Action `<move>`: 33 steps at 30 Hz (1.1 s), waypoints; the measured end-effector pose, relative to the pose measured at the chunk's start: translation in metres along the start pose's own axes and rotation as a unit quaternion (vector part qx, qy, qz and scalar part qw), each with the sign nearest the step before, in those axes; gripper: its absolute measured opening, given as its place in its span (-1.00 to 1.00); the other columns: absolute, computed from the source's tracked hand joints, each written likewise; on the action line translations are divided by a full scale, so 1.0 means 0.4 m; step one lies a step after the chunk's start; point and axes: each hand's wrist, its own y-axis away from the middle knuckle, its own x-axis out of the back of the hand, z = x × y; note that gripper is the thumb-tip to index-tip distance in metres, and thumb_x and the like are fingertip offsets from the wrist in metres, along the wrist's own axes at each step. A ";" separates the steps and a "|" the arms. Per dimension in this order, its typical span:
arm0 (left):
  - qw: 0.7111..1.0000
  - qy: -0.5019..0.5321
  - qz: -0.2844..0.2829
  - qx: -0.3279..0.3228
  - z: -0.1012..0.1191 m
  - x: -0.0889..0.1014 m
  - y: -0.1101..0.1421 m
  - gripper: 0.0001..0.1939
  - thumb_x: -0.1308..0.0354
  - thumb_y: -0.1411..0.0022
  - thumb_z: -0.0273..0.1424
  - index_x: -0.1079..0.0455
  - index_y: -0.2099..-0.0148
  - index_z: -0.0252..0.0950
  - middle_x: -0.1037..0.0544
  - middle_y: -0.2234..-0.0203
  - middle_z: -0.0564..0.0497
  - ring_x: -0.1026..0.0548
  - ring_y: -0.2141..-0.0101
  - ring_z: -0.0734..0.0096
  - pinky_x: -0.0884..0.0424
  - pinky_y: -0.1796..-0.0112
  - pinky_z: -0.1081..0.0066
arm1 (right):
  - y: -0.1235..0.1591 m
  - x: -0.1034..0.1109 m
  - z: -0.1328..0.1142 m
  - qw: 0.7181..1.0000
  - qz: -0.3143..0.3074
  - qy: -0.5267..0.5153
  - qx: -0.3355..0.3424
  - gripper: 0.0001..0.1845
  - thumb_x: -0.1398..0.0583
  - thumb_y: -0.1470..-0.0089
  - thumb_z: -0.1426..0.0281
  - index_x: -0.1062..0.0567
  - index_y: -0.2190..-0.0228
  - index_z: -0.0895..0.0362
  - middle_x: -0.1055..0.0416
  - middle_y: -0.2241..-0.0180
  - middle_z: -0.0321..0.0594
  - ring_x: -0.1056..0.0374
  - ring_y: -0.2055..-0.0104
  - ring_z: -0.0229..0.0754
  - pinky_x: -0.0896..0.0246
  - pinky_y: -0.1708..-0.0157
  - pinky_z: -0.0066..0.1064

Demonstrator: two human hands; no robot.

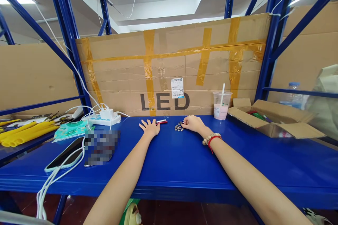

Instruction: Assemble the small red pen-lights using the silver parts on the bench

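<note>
Behind the small round pieces (179, 127), passage is blocked by cardboard (124, 86); on their left, by the left hand (150, 128); on their right, by the right hand (194, 123) and, farther off, the cup (220, 110). In front of them, bare shelf (185, 165) is left open.

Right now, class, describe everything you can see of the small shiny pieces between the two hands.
The small pieces look round and metallic, with bright highlights. Several lie in a loose cluster on the blue surface, between the left hand and the right hand, close by the latter. Whether the right hand touches or pinches any is too small to tell, as are any markings.
</note>
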 end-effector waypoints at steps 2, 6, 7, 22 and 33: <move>1.000 0.008 0.000 -0.011 -0.007 -0.001 -0.005 -0.40 0.30 -0.22 -0.09 0.01 -0.24 -0.22 0.05 -0.22 -0.18 0.27 -0.19 -0.25 0.31 -0.08 -0.16 | 0.001 0.001 -0.003 1.000 0.002 0.007 -0.001 -0.75 -0.16 0.04 0.21 -0.45 0.58 0.12 -0.45 0.48 -0.27 -0.32 0.44 -0.26 0.13 0.57 -0.49; 0.997 0.022 0.005 -0.079 -0.010 -0.006 -0.010 -0.40 0.29 -0.22 -0.05 -0.01 -0.23 -0.19 -0.03 -0.19 -0.19 0.18 -0.19 -0.22 0.15 -0.08 -0.09 | 0.003 0.000 -0.011 1.000 0.022 0.008 -0.002 -0.60 -0.05 -0.06 0.12 -0.44 0.60 0.13 -0.44 0.51 -0.25 -0.31 0.45 -0.26 0.16 0.57 -0.47; 0.996 0.018 0.008 -0.089 -0.008 -0.006 -0.008 -0.40 0.28 -0.23 -0.06 0.00 -0.23 -0.21 -0.05 -0.18 -0.19 0.14 -0.19 -0.20 0.13 -0.09 -0.06 | 0.004 0.000 -0.013 0.999 0.030 0.010 -0.007 -0.58 -0.03 -0.09 0.13 -0.43 0.60 0.13 -0.43 0.52 -0.24 -0.31 0.45 -0.26 0.17 0.57 -0.47; 0.971 -0.062 0.081 -0.217 0.022 0.024 0.025 -0.72 0.07 -0.26 -0.32 -0.31 0.02 -0.20 -0.25 -0.05 -0.09 -0.06 -0.15 0.21 0.03 -0.11 0.19 | 0.007 0.005 -0.024 0.998 0.052 0.004 -0.026 -0.64 0.00 -0.12 0.22 -0.44 0.54 0.12 -0.45 0.46 -0.26 -0.31 0.41 -0.27 0.18 0.55 -0.47; 0.985 -0.019 0.071 -0.157 -0.005 -0.001 -0.001 -0.72 0.18 -0.29 -0.28 -0.22 0.11 -0.33 -0.31 0.00 -0.15 -0.11 -0.12 0.19 -0.06 -0.06 0.17 | 0.007 0.002 -0.024 0.998 0.051 0.008 -0.025 -0.63 0.01 -0.12 0.22 -0.46 0.53 0.11 -0.45 0.46 -0.26 -0.31 0.39 -0.26 0.18 0.54 -0.47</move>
